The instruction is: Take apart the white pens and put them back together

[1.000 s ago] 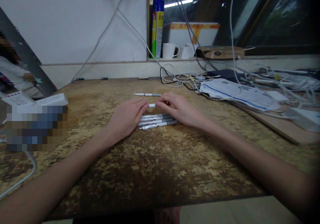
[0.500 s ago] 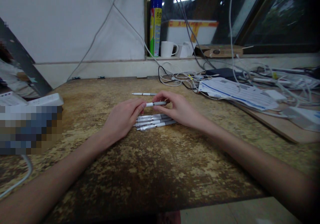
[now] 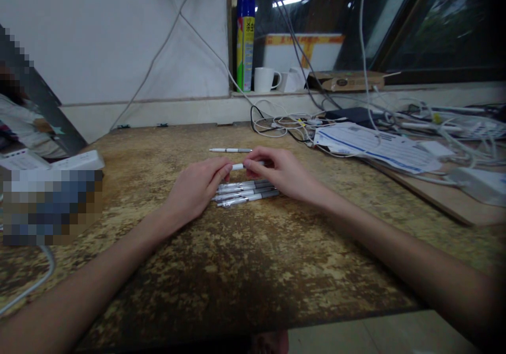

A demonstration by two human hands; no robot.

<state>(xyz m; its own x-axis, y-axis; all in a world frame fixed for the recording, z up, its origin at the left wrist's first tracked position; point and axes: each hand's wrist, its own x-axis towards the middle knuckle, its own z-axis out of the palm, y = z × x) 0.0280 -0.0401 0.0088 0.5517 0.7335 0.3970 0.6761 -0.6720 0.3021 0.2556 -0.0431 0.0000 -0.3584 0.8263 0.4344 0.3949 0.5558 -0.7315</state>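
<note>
Fingers (image 3: 225, 169) of two hands (image 3: 197, 183) hold one pen (image 3: 237, 167); one loose pen (image 3: 230, 150) beyond.

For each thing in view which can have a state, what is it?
Held pen, gripped by left hand and right hand
Grouped pens, lying side by side
Far pen, lying flat
Insecticide can, upright, capped
White mug, upright
Cables, tangled
Printed sheet, spread out

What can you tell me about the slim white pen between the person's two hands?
The slim white plastic-looking pen shows mainly as a short, smooth stretch of barrel; the rest is mostly hidden, so its full length and tip cannot be told. It runs roughly level from left to right, pinched on one side by the bare left hand and on the other by the bare right hand, beyond several white-and-grey pens.
</note>
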